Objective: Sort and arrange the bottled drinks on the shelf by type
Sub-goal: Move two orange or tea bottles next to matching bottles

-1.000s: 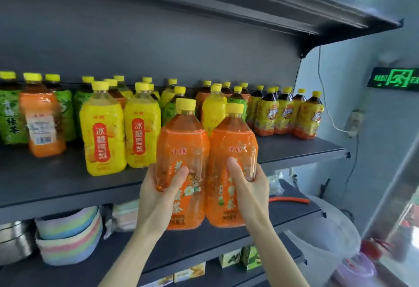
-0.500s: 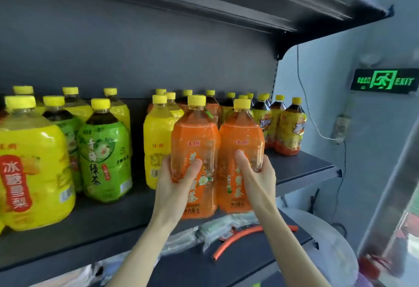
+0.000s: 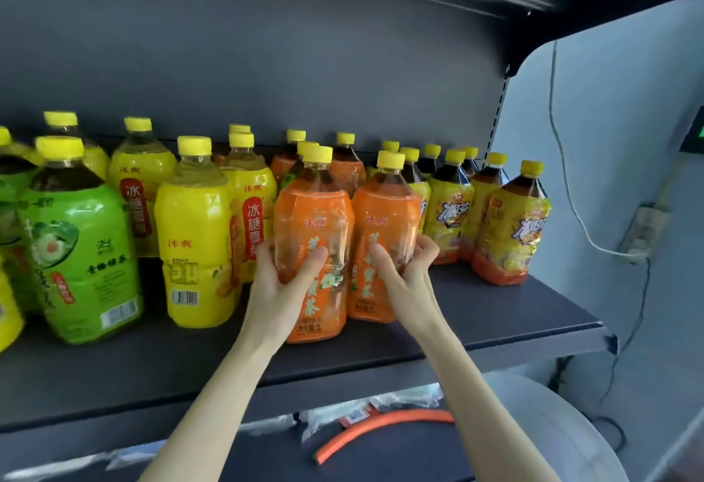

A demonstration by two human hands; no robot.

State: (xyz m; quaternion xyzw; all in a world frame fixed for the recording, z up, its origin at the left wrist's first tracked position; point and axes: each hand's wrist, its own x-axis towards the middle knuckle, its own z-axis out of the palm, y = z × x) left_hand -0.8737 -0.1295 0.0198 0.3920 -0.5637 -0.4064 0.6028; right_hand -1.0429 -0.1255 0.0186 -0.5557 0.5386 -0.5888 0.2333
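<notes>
In the middle of the frame, the left hand (image 3: 284, 283) wraps its curled fingers and thumb round the left orange bottle (image 3: 312, 222). The right hand (image 3: 409, 272) grips the right orange bottle (image 3: 384, 215) the same way. Both bottles stand upright, side by side and touching, and seem to rest on the shelf (image 3: 495, 321) near its front edge. More orange bottles (image 3: 346, 173) stand just behind them. The yellow bottles (image 3: 194, 215) are to the left, with a green bottle (image 3: 76, 238) further left, and the dark tea bottles (image 3: 510, 222) are to the right. I think the step is putting the orange drinks with their own kind. Next, the two bottles likely need a gentle push back into the gap. Then both hands can let go, taking care not to bump the bottles beside them.
</notes>
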